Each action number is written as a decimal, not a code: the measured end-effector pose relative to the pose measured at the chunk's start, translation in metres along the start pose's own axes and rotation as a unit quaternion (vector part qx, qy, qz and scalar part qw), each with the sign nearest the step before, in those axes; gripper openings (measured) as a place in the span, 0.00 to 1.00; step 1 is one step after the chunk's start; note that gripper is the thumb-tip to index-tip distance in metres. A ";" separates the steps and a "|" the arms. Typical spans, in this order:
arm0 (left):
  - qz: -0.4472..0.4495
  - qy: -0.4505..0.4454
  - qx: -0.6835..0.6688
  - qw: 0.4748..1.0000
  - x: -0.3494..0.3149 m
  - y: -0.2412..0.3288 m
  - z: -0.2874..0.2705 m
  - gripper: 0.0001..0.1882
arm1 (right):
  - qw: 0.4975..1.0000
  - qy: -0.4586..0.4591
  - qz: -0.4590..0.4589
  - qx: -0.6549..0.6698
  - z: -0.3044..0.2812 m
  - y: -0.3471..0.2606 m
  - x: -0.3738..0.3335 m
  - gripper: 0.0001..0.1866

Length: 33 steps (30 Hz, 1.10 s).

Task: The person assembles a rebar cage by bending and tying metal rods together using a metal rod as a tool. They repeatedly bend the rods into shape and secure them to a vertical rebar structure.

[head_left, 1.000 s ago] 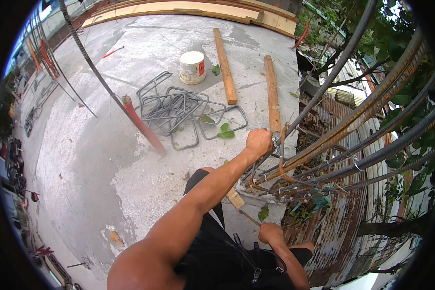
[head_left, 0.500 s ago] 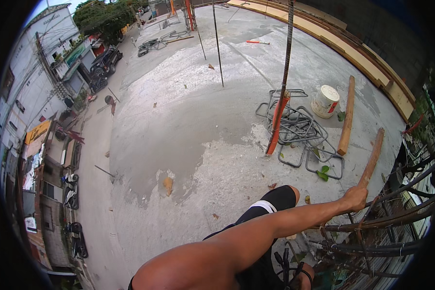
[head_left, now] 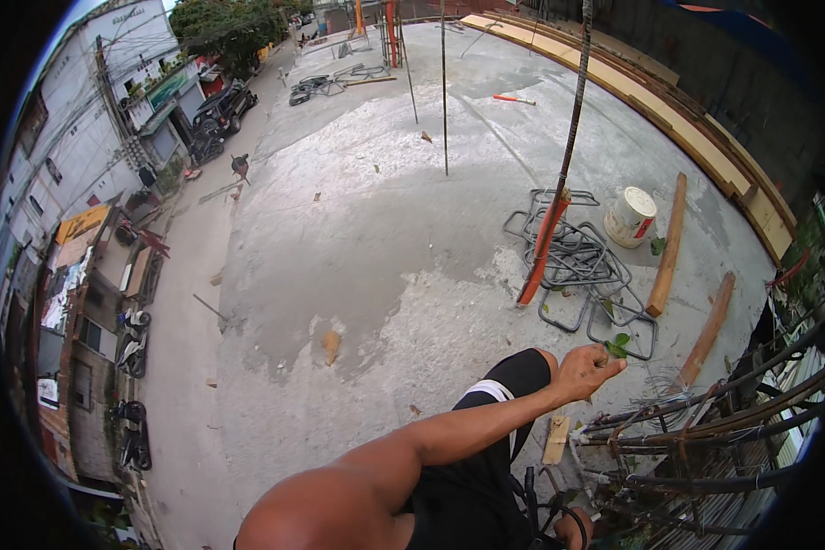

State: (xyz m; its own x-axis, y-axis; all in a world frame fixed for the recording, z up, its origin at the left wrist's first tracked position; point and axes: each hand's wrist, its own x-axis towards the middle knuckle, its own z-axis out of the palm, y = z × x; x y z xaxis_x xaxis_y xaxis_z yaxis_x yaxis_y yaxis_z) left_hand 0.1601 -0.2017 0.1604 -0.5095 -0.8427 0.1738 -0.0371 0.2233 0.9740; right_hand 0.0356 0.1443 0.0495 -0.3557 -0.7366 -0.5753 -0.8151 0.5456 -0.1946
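My left arm reaches across to the right, and my left hand [head_left: 585, 374] is in the air above the slab with its thumb stretched out and nothing visible in it. Just beyond the fingertips is a green leaf [head_left: 620, 346]; whether they touch it I cannot tell. A round wooden stick [head_left: 708, 332] lies to the right of that hand, its near end by thin wires. Low in the view, my right hand [head_left: 573, 527] shows only in part beside black cord-like loops [head_left: 532, 495]; its fingers are hidden.
Bent steel stirrups [head_left: 573, 252] lie heaped by an upright rebar [head_left: 577, 110] with an orange sleeve. Behind stand a white bucket [head_left: 631, 218] and a wooden post [head_left: 669, 247]. Bundled rebars [head_left: 706, 423] crowd the right edge. The slab drops to a street [head_left: 188, 302] at left.
My left hand has let go of the wooden stick and moved left, toward my knee. The stick now lies on the slab. The whole view has shifted slightly.
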 end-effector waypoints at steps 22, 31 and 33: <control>0.153 0.312 0.310 0.885 -0.040 0.008 -0.214 0.12 | 1.000 0.013 -0.009 -0.024 0.038 0.043 0.017 0.17; 0.067 0.254 -0.349 0.899 -0.035 0.037 -0.193 0.25 | 0.998 -0.057 0.026 -0.007 -0.024 -0.011 0.013 0.18; 0.054 0.246 -0.349 0.903 -0.039 0.050 -0.183 0.26 | 0.998 -0.052 0.041 -0.005 -0.035 -0.033 0.021 0.18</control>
State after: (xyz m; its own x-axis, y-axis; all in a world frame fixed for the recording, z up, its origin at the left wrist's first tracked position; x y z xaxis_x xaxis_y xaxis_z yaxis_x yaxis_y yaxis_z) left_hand 0.3359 -0.2470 0.2292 -0.0276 -0.9883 0.1500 0.6281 0.0996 0.7718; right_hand 0.0391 0.0970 0.0715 -0.3732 -0.6433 -0.6685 -0.7899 0.5983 -0.1347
